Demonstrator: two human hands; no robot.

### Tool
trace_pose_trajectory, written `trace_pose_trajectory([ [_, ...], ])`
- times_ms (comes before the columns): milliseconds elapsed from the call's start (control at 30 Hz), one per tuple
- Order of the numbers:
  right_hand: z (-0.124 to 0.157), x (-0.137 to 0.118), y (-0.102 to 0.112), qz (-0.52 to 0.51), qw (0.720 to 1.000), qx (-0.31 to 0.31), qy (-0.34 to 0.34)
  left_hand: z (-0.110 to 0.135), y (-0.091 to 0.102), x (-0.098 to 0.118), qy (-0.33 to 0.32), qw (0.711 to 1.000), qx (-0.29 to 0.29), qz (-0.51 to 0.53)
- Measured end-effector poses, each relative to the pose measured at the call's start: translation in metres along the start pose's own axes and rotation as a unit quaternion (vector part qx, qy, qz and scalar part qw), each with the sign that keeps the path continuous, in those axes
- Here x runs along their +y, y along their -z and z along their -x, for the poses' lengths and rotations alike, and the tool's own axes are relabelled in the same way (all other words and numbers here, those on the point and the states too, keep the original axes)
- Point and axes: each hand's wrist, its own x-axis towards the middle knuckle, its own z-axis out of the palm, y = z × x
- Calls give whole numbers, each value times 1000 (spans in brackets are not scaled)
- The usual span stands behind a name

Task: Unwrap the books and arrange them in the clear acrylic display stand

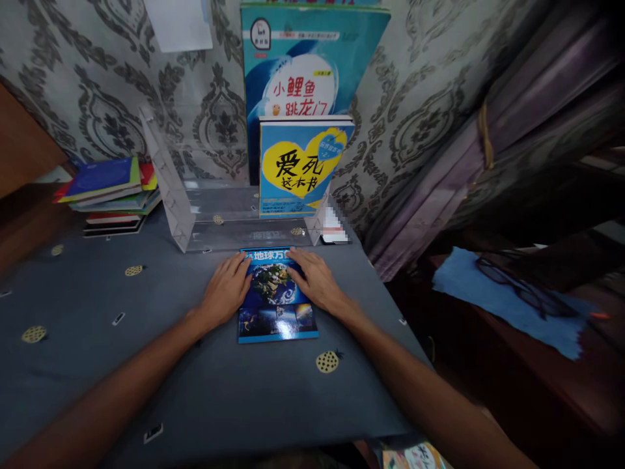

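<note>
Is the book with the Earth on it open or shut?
Shut. The book lies flat, front cover up, with no inside pages showing. The left hand and right hand are at its sides.

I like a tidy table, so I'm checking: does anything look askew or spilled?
Mainly the stack of books at the left: they stick out at different angles instead of lining up. The Earth-cover book, with the left hand and right hand on it, lies flat and fairly straight. I see no spill.

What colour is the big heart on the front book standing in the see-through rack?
Yellow. The big heart shows best in the head view.
</note>
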Motion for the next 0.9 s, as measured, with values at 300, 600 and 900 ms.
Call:
trace_pose_trajectory([
  [300,1,-1,2,-13,1000,7,3,0,0,0,2,1000,-2,12],
  [600,-7,1,0,-28,1000,1,-2,-3,5,-1,-4,1000,-5,6],
  [900,-7,2,-3,-9,1000,2,-1,-4,8,-1,-4,1000,-9,5],
])
